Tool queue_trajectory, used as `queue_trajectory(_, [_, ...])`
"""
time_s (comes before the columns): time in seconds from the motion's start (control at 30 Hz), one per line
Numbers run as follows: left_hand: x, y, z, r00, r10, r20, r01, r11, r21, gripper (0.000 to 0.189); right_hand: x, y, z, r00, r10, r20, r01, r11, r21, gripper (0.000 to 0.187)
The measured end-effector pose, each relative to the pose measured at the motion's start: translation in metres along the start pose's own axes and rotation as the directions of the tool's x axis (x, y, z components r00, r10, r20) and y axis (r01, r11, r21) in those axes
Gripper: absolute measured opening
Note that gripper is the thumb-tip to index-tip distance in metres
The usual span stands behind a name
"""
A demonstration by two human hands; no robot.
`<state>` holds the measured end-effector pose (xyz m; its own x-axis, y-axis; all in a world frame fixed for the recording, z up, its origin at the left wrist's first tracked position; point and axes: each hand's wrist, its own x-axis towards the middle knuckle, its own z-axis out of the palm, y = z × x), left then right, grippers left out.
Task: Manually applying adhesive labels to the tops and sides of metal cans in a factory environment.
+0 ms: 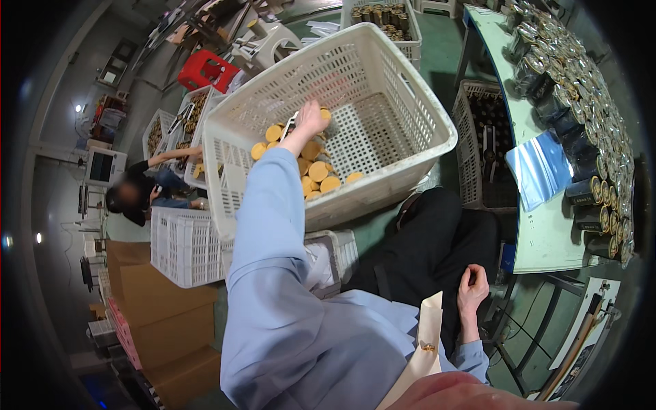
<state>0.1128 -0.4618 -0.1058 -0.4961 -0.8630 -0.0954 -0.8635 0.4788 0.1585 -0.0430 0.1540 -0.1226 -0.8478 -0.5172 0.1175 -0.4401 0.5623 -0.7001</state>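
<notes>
My left hand [311, 120] reaches into a large white perforated plastic crate [328, 218]. Its fingers are bent down beside a round yellow-lidded piece [325, 113]; whether they grip it is hidden. A black-and-white object [290, 126] shows partly at the hand's left edge. Several round yellow-topped pieces [319, 171] lie heaped in the crate's near left part, below and left of the hand. My right hand [472, 291] rests by my thigh, fingers loosely curled and apart from the thumb, with nothing seen in it.
At right, a pale green table [543, 241] bears wrapped dark cans [589, 218] and clear plastic bags [540, 166]. Under it stands a crate of dark pieces [464, 138]. A co-worker [136, 192] sits at left beside white crates [184, 246]. Cardboard boxes [169, 302] and a red stool [205, 72] stand nearby.
</notes>
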Motion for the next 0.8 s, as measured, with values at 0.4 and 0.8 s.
queue_trajectory(0.4, [0.032,0.001,0.058,0.976,-0.21,0.057,0.195,0.959,0.204,0.077,0.015,0.002,0.004,0.999,0.023,0.045,-0.021,0.999,-0.039,0.003])
queue_trajectory(0.8, [0.012,-0.007,0.065,0.994,0.063,0.086,-0.065,0.998,0.026,0.072,0.019,0.001,0.005,0.999,0.006,0.039,-0.005,1.0,-0.031,0.004])
